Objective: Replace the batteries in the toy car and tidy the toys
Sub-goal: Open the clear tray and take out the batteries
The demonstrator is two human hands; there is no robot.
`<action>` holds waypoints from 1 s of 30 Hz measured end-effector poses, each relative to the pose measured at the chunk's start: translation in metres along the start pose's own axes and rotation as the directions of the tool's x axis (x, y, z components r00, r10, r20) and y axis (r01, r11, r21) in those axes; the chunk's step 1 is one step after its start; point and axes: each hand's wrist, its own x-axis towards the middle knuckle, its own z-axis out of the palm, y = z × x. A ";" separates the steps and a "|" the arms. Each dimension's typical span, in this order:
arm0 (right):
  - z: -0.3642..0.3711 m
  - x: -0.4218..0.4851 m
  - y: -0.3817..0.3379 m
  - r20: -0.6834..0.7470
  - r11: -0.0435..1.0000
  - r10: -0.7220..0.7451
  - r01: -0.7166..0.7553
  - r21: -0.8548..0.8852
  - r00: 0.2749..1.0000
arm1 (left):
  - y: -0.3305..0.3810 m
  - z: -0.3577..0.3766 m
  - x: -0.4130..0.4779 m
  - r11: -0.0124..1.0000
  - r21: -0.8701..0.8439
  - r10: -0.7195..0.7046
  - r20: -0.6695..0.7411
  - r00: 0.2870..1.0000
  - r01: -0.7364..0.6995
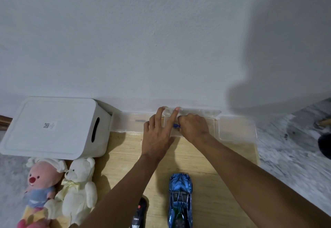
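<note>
My two hands meet at the far edge of the tabletop (206, 174), against the wall (161, 39). My left hand (158, 134) lies on the near left part of a clear box (197, 115), its fingers (173, 116) reaching up over the box's lid. My right hand (194, 125) sits just right of it, inside the box, with a small item (176, 125) between the two hands. Left of the box stands a storage bin (52, 127), tipped against the wall. In front of the bin lie two plush toys: a doll (38, 190) on the left and a bear (79, 190) touching its right side. Nearer me, between my forearms, sits the toy car (180, 199), with a remote (139, 213) just to its left.
</note>
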 end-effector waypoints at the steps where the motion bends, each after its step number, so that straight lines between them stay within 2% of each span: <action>1: -0.001 0.000 0.000 0.016 1.000 -0.007 0.006 0.006 1.000 | 0.000 0.000 0.000 1.000 0.001 0.001 -0.001 1.000 -0.001; 4: -0.007 -0.006 0.006 0.042 0.999 0.000 -0.001 0.039 0.999 | 0.000 -0.002 0.000 1.000 0.002 -0.007 0.007 1.000 0.007; 9: -0.024 -0.053 0.022 -0.017 0.991 0.047 -0.045 0.130 0.999 | 0.000 -0.006 0.000 0.999 0.052 -0.002 0.052 0.999 -0.001; 12: -0.018 -0.078 0.023 0.042 0.990 0.009 -0.015 0.144 0.999 | 0.001 -0.007 -0.001 0.997 0.076 -0.005 0.062 0.998 0.000; 16: 0.004 -0.080 0.016 0.108 0.997 0.012 -0.020 0.071 0.994 | 0.002 -0.006 -0.002 0.998 0.067 -0.003 0.058 0.998 -0.001; 20: 0.024 -0.076 0.009 0.079 0.999 0.028 -0.030 0.029 0.996 | 0.002 -0.007 -0.002 0.996 0.094 -0.005 0.062 0.998 -0.001; 25: 0.047 -0.083 0.012 0.060 0.978 -0.002 -0.011 0.207 0.998 | 0.002 -0.006 -0.002 0.995 0.101 -0.011 0.057 0.998 0.005; 30: 0.059 -0.086 0.020 0.017 0.961 -0.033 0.027 0.275 0.999 | 0.002 -0.003 -0.002 0.995 0.098 -0.008 0.046 0.999 0.003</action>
